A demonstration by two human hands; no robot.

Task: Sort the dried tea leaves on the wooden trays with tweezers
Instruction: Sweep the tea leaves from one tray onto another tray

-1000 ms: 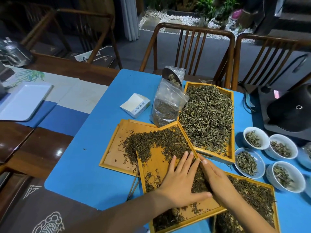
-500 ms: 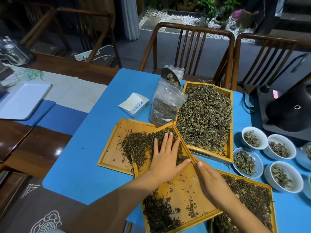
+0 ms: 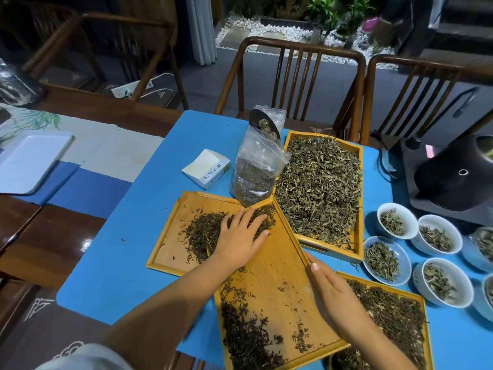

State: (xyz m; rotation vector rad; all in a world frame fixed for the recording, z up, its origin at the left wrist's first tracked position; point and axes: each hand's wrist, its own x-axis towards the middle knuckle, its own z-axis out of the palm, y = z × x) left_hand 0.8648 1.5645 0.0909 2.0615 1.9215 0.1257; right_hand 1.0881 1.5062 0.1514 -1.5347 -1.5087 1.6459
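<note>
In the left part of the frame a white tray [image 3: 29, 158] lay on a patterned cloth. In the middle lay a blue mat [image 3: 133, 236] with the wooden trays on it. The left tray [image 3: 170, 236] held a heap of dark tea leaves [image 3: 202, 232]. The left hand [image 3: 240, 236] lay flat on this heap with straight, spread fingers and gripped nothing. A tilted tray [image 3: 280, 276] rested over the corner of the left tray, with a bare middle and dark leaves [image 3: 245, 332] along its lower left side. Above it stood a white box [image 3: 206, 168] and a clear bag of leaves [image 3: 256, 172]. The right hand [image 3: 333, 295] rested with straight fingers against the right edge of the tilted tray; I could not tell if the thumb held the rim. The two hands were apart. To the upper right, a large tray [image 3: 358, 209] was full of greenish leaves [image 3: 320, 188]. A lower right tray [image 3: 424, 316] carried more dark leaves. At the right edge stood white bowls [image 3: 397, 220] with small portions of leaves.
</note>
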